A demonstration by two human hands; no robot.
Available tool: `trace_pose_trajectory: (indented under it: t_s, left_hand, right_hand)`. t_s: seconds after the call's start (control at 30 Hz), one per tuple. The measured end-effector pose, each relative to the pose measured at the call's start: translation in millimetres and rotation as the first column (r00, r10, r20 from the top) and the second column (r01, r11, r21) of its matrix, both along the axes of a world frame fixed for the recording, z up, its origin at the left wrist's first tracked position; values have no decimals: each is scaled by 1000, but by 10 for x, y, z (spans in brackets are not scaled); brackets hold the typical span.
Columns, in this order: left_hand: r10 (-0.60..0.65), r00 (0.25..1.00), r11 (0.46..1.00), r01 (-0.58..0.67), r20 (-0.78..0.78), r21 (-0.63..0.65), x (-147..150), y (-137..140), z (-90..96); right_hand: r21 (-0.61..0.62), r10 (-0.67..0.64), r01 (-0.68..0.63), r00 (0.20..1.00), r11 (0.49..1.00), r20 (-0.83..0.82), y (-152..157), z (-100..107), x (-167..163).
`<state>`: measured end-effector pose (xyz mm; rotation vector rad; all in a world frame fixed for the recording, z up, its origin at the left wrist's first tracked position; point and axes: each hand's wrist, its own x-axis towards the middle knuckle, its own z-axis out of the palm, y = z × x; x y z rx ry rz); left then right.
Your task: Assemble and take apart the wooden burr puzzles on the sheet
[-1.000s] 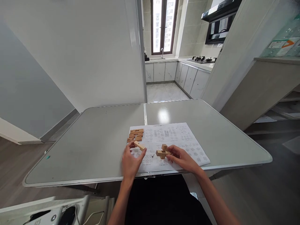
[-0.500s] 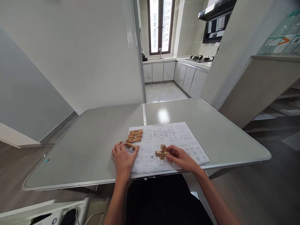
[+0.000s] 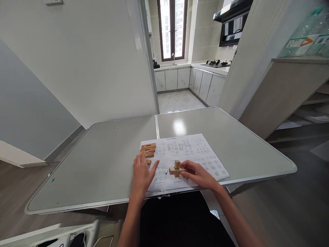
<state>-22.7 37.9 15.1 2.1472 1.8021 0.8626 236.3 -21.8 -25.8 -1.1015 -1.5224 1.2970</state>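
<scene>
Grey table (image 3: 102, 171): right hand (image 3: 199, 175) pinches crossed wooden assembly (image 3: 176, 169); left hand (image 3: 141, 175), fingers spread and empty, hovers over loose block (image 3: 148, 162) left of that grip; a careless nudge may scatter stacked pieces (image 3: 147, 149)

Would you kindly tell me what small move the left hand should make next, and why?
Probably close the left hand on the loose wooden piece beside its fingers: the hand is open over it, while the right hand steadies the cross-shaped wooden assembly on the instruction sheet.
</scene>
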Motion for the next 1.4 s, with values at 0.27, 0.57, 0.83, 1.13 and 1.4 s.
trace_pose_trajectory:
  t_s: [0.27, 0.57, 0.83, 1.13, 1.4]
  left_hand:
    - [-366, 858, 866, 455, 361, -205, 484, -299, 181]
    - [-234, 867, 865, 392, 440, -314, 430, -372, 153]
    - [-116, 793, 790, 438, 598, -428, 46, -429, 285]
    - [-134, 752, 739, 510, 645, -441, -321, -407, 386]
    - [22, 706, 786, 425, 708, -449, -338, -457, 337]
  right_hand:
    - [65, 5, -9, 998, 998, 68, -11, 29, 12]
    - [179, -29, -7, 979, 984, 200, -164, 111, -87]
    - [558, -115, -97, 936, 824, 334, -389, 377, -423]
    - [712, -105, -60, 977, 700, 186, -426, 526, -738]
    - [808, -146, -78, 969, 585, 200, -430, 526, -849]
